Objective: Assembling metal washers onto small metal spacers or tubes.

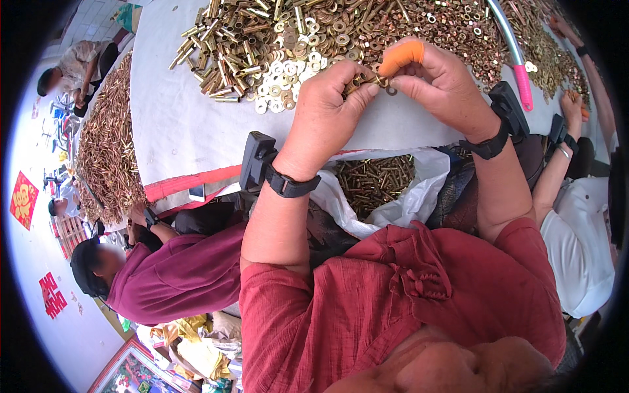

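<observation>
work table: one, large, covered in pale grey sheet with a red edge strip (177, 131); parts heaped along its far side.

co-worker in a maroon long-sleeved top and dark cap (180, 272): one, at the left, beside a second heap.

mixed heap of brass-coloured metal parts (354, 29): on the work table, beyond both hands; slender tubes to the left, rings in the middle, nuts to the right.

second heap of coppery slender metal parts (108, 144): at the far left, long and tall.

open white plastic sack (429, 173): one, below the near table edge, in front of the wearer's red shirt (393, 295); brass-coloured slender parts (373, 183) inside.

left hand (327, 105): over the table, thumb and forefinger pinched narrow on small brass-coloured tubular parts.

right hand (439, 82): just beside the left, forefinger curled and thumb near it, the gap narrow; whether these fingers grip anything, cannot tell.

curved silver metal rod with a pink handle (523, 88): one, right of the right hand, handle on the pale sheet.

black wrist straps with box-shaped units (291, 183): one on each of the wearer's wrists.

orange finger cover (401, 57): one, on the right forefinger.

small brass-coloured tubular parts (355, 83): at the left fingertips, above the near side of the heap; exact count unclear.

pale silvery flat washers (283, 78): many, at the heap's near edge, left of the left fingertips.
</observation>
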`<state>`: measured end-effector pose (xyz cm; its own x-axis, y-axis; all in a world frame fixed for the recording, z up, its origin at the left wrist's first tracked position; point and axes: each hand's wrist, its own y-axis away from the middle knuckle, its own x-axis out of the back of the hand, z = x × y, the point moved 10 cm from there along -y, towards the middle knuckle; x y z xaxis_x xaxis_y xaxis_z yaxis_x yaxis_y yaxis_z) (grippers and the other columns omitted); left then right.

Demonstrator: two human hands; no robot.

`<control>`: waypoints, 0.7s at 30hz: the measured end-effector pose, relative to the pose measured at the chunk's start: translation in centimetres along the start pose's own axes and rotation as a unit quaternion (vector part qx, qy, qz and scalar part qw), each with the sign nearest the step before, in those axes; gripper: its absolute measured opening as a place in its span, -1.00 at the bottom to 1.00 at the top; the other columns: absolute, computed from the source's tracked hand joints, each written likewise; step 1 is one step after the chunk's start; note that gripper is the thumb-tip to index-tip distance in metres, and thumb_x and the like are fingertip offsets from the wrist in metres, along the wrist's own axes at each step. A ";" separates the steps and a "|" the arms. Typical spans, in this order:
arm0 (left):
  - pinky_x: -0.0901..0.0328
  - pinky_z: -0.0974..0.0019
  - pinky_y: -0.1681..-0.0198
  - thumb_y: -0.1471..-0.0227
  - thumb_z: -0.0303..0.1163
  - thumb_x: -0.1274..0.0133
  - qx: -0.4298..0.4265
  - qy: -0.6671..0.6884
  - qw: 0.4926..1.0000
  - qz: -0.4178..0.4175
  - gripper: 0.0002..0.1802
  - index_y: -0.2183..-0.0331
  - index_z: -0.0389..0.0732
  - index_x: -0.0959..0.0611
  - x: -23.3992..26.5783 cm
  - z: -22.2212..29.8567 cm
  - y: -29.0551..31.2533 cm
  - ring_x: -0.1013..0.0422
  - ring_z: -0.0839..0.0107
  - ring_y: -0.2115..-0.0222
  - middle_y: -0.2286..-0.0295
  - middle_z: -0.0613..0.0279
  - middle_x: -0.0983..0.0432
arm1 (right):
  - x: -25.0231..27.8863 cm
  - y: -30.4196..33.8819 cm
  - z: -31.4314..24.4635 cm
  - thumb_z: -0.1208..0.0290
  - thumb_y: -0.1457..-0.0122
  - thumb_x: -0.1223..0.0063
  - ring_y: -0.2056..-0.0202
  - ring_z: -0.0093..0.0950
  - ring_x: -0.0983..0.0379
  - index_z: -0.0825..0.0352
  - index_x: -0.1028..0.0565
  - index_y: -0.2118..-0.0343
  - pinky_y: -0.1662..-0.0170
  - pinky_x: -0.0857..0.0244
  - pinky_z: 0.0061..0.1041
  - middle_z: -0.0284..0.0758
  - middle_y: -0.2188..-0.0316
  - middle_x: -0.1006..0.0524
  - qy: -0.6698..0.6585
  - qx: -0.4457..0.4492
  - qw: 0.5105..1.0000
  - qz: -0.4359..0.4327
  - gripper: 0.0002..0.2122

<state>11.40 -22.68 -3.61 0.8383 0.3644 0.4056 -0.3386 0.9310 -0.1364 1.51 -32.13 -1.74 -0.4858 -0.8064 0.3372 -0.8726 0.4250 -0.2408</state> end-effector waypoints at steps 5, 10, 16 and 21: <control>-0.33 0.46 0.29 -0.08 -0.44 -0.16 -0.016 -0.008 1.000 -0.006 -0.87 0.29 -0.26 -0.61 0.2 0.3 -0.1 -0.42 0.56 0.41 0.46 0.31 -0.55 | 0.2 0.0 -1.4 0.45 -0.10 -0.16 0.43 -0.62 -0.42 0.31 -0.55 0.25 0.32 -0.32 -0.60 -0.41 0.44 -0.53 0.083 0.064 0.994 0.024 -0.84; -0.33 0.44 0.33 -0.07 -0.45 -0.16 -0.029 -0.033 0.999 0.006 -0.87 0.29 -0.25 -0.62 0.2 0.6 0.0 -0.42 0.54 0.44 0.48 0.30 -0.55 | 0.1 0.1 -0.7 0.37 -0.12 -0.18 0.48 -0.56 -0.44 0.31 -0.55 0.26 0.39 -0.30 -0.53 -0.38 0.50 -0.54 0.111 0.010 0.993 0.040 -0.83; -0.32 0.24 0.42 0.05 -0.47 -0.22 -0.085 -0.074 0.993 0.033 -0.82 0.34 -0.26 -0.59 0.5 2.0 0.0 -0.43 0.11 0.51 0.52 0.03 -0.48 | -0.5 0.2 -0.9 0.24 -0.17 -0.15 0.50 -0.56 -0.46 0.34 -0.54 0.28 0.43 -0.28 -0.52 -0.33 0.54 -0.52 0.280 -0.006 0.959 0.042 -0.76; -0.34 0.46 0.29 -0.07 -0.46 -0.17 -0.006 0.007 1.000 0.020 -0.87 0.29 -0.25 -0.61 0.4 -0.1 -0.3 -0.42 0.58 0.41 0.44 0.31 -0.58 | 0.1 0.0 -0.7 0.19 -0.24 -0.08 0.50 -0.61 -0.45 0.36 -0.53 0.28 0.42 -0.31 -0.58 -0.37 0.54 -0.52 0.056 0.040 0.993 0.099 -0.72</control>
<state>11.90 -22.79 -3.46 0.8300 0.4010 0.3876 -0.3661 0.9161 -0.1637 1.40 -31.93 -1.02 -0.6540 -0.6575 0.3742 -0.7548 0.5334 -0.3819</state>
